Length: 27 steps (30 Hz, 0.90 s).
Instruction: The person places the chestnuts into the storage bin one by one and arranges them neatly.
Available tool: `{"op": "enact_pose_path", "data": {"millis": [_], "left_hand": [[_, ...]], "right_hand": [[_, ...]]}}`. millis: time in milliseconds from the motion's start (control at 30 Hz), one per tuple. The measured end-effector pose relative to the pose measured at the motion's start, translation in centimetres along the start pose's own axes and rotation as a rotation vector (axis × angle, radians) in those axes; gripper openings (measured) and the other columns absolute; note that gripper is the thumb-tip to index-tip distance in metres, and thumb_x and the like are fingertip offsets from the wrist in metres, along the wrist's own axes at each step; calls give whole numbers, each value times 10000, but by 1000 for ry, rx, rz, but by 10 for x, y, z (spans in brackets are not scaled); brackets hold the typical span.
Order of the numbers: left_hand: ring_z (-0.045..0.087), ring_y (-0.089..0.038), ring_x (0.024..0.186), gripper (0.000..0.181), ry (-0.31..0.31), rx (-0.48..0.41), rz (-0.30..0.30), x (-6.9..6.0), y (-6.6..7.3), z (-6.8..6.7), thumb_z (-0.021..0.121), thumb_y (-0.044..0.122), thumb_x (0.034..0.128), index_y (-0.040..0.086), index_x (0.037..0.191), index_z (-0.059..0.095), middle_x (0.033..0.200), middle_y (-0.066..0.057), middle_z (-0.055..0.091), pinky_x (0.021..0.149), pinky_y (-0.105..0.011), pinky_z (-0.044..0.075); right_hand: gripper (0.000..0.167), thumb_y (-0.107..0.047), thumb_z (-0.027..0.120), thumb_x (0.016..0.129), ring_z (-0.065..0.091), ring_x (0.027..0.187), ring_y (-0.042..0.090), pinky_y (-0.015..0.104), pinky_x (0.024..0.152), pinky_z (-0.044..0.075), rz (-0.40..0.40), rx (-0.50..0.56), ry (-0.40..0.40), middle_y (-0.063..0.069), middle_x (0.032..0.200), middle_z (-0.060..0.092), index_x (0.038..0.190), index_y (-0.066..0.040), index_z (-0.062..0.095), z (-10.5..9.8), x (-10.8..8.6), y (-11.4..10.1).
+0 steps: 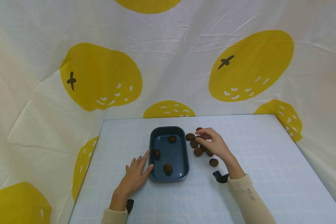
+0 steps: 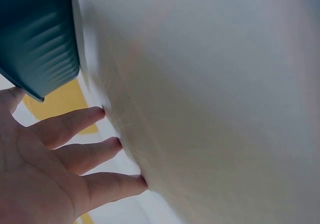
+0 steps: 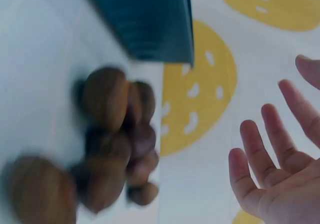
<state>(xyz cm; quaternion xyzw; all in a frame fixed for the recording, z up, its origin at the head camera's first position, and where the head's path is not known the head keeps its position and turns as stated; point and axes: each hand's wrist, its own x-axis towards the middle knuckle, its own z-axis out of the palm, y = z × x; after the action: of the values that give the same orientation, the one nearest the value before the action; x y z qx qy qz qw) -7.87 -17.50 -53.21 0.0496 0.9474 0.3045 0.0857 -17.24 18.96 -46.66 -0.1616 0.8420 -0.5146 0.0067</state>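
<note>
A dark blue rectangular tray (image 1: 173, 177) lies on the table with three brown, roundish, chestnut-like things inside, one of them a brown thing (image 1: 167, 169) near its front. My left hand (image 1: 135, 175) rests beside the tray, fingers spread, thumb and forefinger at its left rim. In the left wrist view, the other fingertips touch the table. To the tray's right sits a pile of several more brown chestnut-like things (image 3: 105, 98), somewhat blurred. Above that pile hovers my right hand (image 1: 214, 144); the right wrist view shows its fingers apart, holding nothing.
One brown thing (image 1: 213, 162) lies apart, in front of the pile. The white table (image 1: 182, 205) ends at a hanging cloth (image 1: 173, 68) with yellow fruit prints. Black wrist-worn pieces (image 1: 220, 177) stick out beside both wrists.
</note>
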Motion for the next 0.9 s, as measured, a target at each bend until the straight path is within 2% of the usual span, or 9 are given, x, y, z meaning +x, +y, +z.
{"op": "enact_pose_path", "data": {"millis": [133,367,500,733,900], "left_hand": [[174,-532,1438,700,3,5,6,0,0,0,332,722,974,454,1591,137,1565,-234,329,1041,-793,52],[165,-530,1441,703,0,6,1,1,-1,1,327,727,971,458,1590,131,1568,-234,323,1045,-790,47],[163,-523,1444,690,-2,1,-1,1,-1,2,345,710,979,466,1588,128,1570,-226,324,1049,-786,46],[173,-529,1438,679,5,-1,7,1,0,1,377,678,992,458,1589,139,1564,-229,334,1044,-789,52],[158,-524,1445,694,-7,2,2,0,1,0,352,704,982,455,1591,132,1571,-227,321,1049,-785,42]], "right_hand": [[294,-238,712,958,542,1154,301,544,946,437,6,-29,11,53,1237,608,1217,-103,681,-14,-16,13],[309,-224,709,961,548,1158,326,555,942,448,40,-39,-7,91,1241,599,1225,-67,677,-27,-41,38],[326,-243,711,959,549,1161,346,540,933,454,83,-53,-36,100,1250,608,1232,-68,677,-33,-55,51],[372,-324,736,933,549,1193,324,517,948,434,212,-74,-93,73,1281,617,1248,-132,689,-43,-80,75],[376,-328,766,905,519,1227,283,520,1001,386,221,-80,-110,37,1280,622,1233,-156,702,-43,-89,87]]}}
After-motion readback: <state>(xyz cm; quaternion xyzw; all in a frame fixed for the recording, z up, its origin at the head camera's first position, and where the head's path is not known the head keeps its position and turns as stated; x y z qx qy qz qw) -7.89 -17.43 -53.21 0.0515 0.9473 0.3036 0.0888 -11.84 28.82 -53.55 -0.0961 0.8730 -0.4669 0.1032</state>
